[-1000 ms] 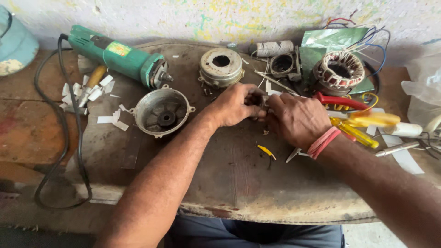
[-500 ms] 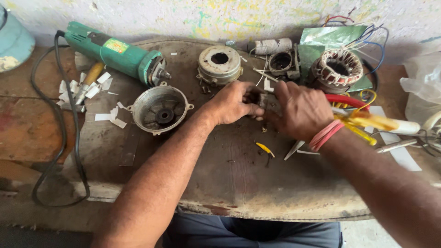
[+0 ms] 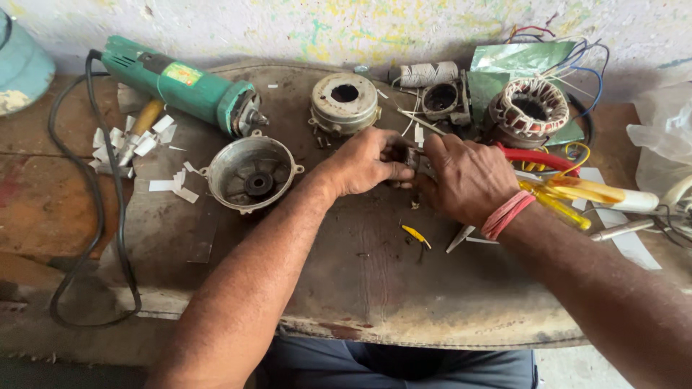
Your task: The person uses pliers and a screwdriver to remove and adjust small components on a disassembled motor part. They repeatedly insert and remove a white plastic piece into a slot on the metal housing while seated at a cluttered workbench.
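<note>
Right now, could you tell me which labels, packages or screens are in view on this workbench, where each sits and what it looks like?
Label: on the body of the green angle grinder, far left of the bench; a small rectangle, yellow with red and green patches.
Clear plastic bag: at the right edge of the bench; crumpled, whitish, contents not visible.
No screens or signs are in view.

The surface (image 3: 375, 288) is worn, matt and stained, its front edge rough. Left of the two hands, the bowl-shaped motor cover (image 3: 251, 173) is dull grey cast metal. Beyond it lies a grinder (image 3: 180, 83) in smooth green plastic (its nose bare metal). Right of the cover, both hands pinch a small dark metal part (image 3: 412, 158). Further right, the stator (image 3: 530, 108) shows glossy copper wire bound in pale cloth-like tape.
</note>
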